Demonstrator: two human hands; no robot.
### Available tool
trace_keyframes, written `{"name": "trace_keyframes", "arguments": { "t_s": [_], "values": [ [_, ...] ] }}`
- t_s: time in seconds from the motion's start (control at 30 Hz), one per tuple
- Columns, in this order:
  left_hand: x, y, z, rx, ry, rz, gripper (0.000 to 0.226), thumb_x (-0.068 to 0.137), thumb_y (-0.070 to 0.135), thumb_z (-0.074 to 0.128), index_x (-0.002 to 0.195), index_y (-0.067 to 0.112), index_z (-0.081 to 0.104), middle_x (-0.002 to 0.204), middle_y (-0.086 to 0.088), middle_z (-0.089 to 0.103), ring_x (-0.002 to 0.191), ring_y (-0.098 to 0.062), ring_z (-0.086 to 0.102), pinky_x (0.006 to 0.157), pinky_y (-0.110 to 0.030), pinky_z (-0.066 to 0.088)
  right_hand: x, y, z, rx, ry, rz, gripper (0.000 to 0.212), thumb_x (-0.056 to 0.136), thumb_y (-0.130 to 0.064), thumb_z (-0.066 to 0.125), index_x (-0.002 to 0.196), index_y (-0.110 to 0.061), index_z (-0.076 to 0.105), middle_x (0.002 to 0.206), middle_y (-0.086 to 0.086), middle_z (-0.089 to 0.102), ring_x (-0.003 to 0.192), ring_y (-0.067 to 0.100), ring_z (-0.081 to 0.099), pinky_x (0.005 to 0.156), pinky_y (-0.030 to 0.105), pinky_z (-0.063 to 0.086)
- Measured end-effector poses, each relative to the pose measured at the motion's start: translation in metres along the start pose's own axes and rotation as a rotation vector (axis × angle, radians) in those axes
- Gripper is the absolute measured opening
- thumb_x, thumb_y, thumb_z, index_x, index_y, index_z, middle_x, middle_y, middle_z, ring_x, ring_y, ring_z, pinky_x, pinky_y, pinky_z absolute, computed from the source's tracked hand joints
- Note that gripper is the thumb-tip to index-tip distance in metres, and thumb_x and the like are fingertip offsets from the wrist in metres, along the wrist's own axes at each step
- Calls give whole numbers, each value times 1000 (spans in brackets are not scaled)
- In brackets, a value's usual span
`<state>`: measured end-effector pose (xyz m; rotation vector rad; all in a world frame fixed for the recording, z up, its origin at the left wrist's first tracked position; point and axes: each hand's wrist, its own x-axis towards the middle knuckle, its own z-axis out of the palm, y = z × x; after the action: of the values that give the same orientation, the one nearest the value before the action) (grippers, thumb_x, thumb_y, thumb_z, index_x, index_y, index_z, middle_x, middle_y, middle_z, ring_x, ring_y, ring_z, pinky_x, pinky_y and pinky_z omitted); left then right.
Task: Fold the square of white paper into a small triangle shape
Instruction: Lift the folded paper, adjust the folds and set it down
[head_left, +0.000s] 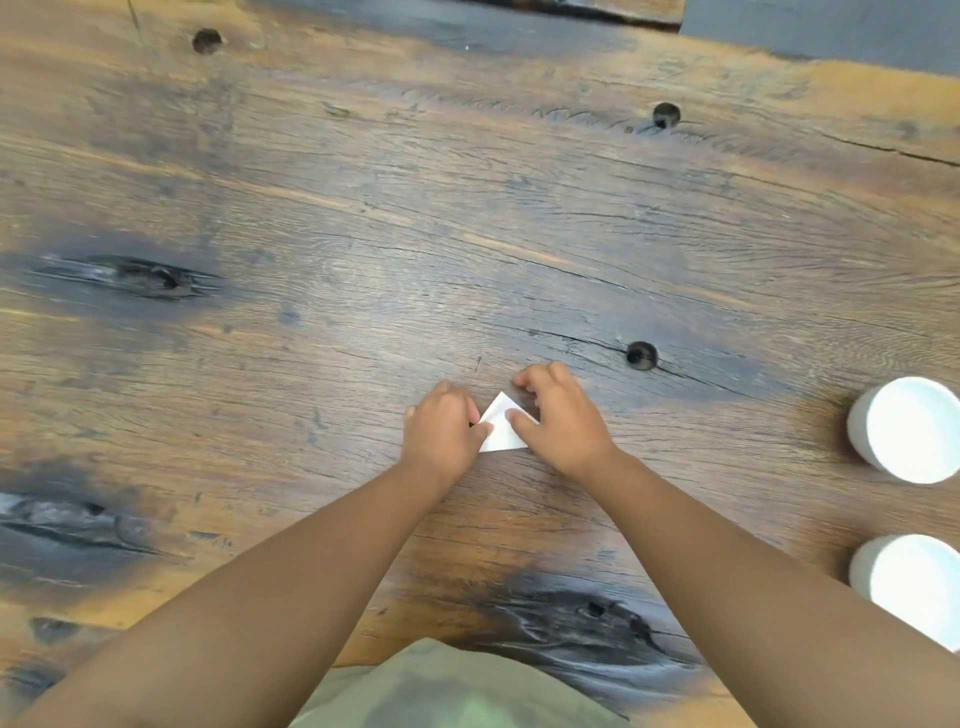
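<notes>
Item: white paper (500, 430), folded to a small triangle, apex pointing away from the person, lying flat on the desk (322, 291) just below centre of the view, between the two hands. Left hand (441, 427): knuckles up, fingers (474, 413) bent and close together, their tips and the thumb closed on the triangle's left edge, covering its left corner. Right hand (560, 415): thumb laid straight across the triangle's right slope and pressing it down; remaining fingers bent and slightly apart, tips resting on the desk just beyond the apex, holding nothing; right corner of the paper hidden under the hand. Both forearms bare, reaching in from the near edge. Desk: dark weathered wood, with knots and cracks. At the right edge, well apart from the paper: upper white round tub (906, 430) and lower white round tub (915, 584), the second cut off by the frame. Near edge, centre: olive-green garment (457, 691)
</notes>
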<state>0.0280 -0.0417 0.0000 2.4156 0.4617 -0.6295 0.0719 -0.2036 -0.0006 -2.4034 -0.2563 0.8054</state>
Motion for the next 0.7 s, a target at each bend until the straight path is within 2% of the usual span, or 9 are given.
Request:
{"name": "trace_keyframes", "arguments": {
  "t_s": [0.1,0.17,0.3,0.4,0.47,0.5,0.53,0.57,0.7],
  "values": [
    [-6,3,-9,-170,-61,50,30,83,28,78,71,23,51,79,7,54,74,-13,52,69,-29,42,-6,-7,-11,120,-116,-26,57,86,-35,74,135,-20,52,129,-4,48,118,10,52,103,30,44],
    [-10,6,-21,-262,-145,75,29,81,26,78,71,23,51,71,9,55,65,-11,50,59,-25,38,-11,-14,-20,129,-170,-48,56,85,-34,75,135,-20,54,130,-3,50,121,10,50,106,28,40],
    [-22,13,-51,-444,-265,135,24,83,14,76,75,19,54,73,0,60,65,-16,52,63,-29,38,-26,-28,-45,135,-204,-73,34,84,-21,75,117,-16,66,121,4,60,111,22,57,99,38,45],
    [-35,23,-77,-504,-306,213,23,86,6,73,77,16,54,72,-4,59,65,-17,51,60,-28,38,-43,-40,-65,161,-172,-89,28,85,-19,75,113,-15,70,115,-4,66,108,17,62,97,33,45],
    [-44,30,-93,-505,-323,267,23,87,7,73,77,17,54,67,-4,56,60,-15,48,54,-25,35,-56,-48,-77,173,-135,-126,10,86,-20,74,95,-22,72,91,-11,67,87,6,62,84,30,46],
    [-49,33,-101,-499,-325,294,24,87,8,73,77,18,54,64,-2,54,56,-12,45,52,-23,33,-63,-54,-84,174,-118,-147,7,86,-20,74,83,-25,70,76,-12,63,72,3,57,73,30,44],
    [-55,37,-108,-491,-322,318,23,87,10,73,77,18,54,61,2,53,53,-9,43,49,-21,32,-69,-59,-90,166,-96,-160,14,86,-20,73,75,-24,67,67,-12,58,62,2,51,66,30,40],
    [-60,40,-115,-481,-313,339,23,87,11,73,77,19,54,59,6,52,51,-8,42,48,-20,31,-76,-65,-96,176,-80,-167,16,87,-19,72,72,-23,66,65,-10,57,59,3,49,63,30,38],
    [-81,55,-144,-464,-268,409,20,88,13,72,80,20,54,52,14,49,48,-5,38,46,-21,28,-107,-88,-119,345,-52,-200,11,91,-6,66,87,-14,73,80,-1,70,74,9,59,70,28,42]
  ]
}}
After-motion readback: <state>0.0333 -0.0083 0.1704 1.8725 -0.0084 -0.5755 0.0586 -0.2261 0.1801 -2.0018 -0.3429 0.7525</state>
